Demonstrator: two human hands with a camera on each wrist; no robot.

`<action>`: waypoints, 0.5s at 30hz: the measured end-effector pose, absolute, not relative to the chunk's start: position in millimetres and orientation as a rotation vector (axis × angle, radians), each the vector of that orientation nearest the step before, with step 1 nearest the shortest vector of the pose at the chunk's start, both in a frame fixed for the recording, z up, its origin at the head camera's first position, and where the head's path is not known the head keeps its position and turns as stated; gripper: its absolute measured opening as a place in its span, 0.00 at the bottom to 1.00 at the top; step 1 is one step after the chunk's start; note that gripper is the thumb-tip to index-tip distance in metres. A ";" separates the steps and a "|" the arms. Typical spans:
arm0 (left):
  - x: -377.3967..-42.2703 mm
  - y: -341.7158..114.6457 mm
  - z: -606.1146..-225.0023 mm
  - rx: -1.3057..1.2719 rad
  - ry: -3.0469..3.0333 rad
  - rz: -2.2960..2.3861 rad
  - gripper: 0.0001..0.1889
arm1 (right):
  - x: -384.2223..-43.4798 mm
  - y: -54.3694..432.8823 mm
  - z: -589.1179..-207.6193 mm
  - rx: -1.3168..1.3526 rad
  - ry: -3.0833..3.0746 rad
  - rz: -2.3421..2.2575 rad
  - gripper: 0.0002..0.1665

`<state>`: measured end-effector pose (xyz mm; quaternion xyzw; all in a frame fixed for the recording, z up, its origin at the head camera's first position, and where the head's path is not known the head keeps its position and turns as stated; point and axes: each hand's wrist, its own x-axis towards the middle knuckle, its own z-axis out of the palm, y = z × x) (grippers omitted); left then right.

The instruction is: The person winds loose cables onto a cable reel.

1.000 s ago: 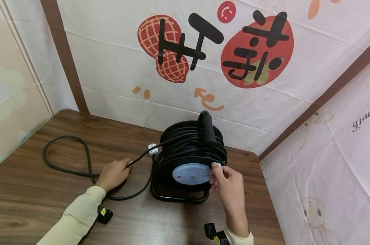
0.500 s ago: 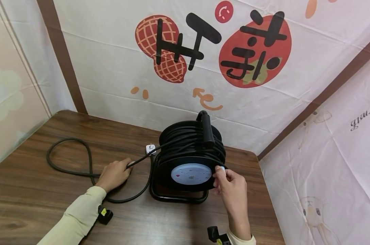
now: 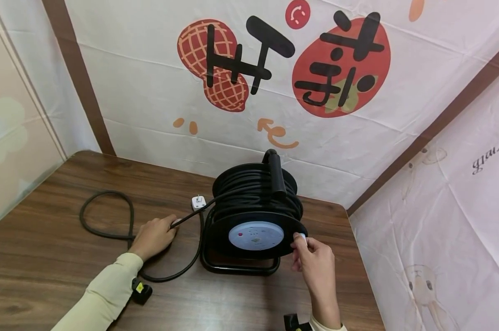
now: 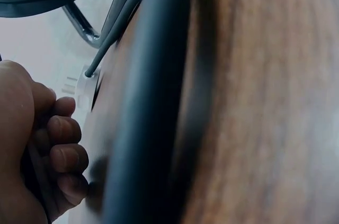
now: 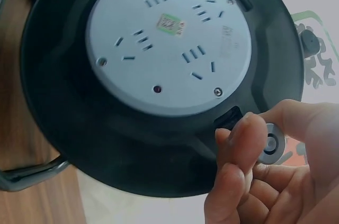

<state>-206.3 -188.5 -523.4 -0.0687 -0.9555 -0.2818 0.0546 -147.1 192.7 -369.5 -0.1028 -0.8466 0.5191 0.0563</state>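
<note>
A black cable reel (image 3: 255, 191) stands on its tubular frame, wound with black cable. On its near side is a round pale socket panel (image 5: 169, 44) with a red button. My right hand (image 3: 315, 262) pinches the small pale crank knob (image 5: 272, 143) at the reel's right edge between thumb and fingers. To the left, my left hand (image 3: 154, 236) is curled round the black cable (image 3: 195, 212), which runs up onto the drum. Beyond that hand lies a white plug (image 3: 198, 202), its prongs showing. In the left wrist view the curled fingers (image 4: 69, 158) are close to the plug.
A loose cable loop (image 3: 84, 207) lies left of my left hand, and another stretch curves in front of it. The wooden table (image 3: 183, 303) meets a printed cloth wall (image 3: 150, 87) behind the reel. A second cloth (image 3: 439, 239) hangs on the right.
My right hand has moved down and slightly right with the knob, turning the reel clockwise. The loose loop at left has shrunk and shifted right. My left hand stays in place.
</note>
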 end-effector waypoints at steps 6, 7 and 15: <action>-208.5 -186.5 -524.8 -0.203 -2.887 -0.872 0.09 | -148.0 195.8 -377.4 -0.330 -2.581 1.587 0.22; -208.7 -186.2 -525.1 -0.203 -2.885 -0.874 0.09 | -148.1 196.0 -378.3 -0.332 -2.580 1.590 0.22; -208.8 -186.4 -525.4 -0.198 -2.873 -0.894 0.11 | -148.8 197.4 -382.8 -0.366 -2.581 1.611 0.21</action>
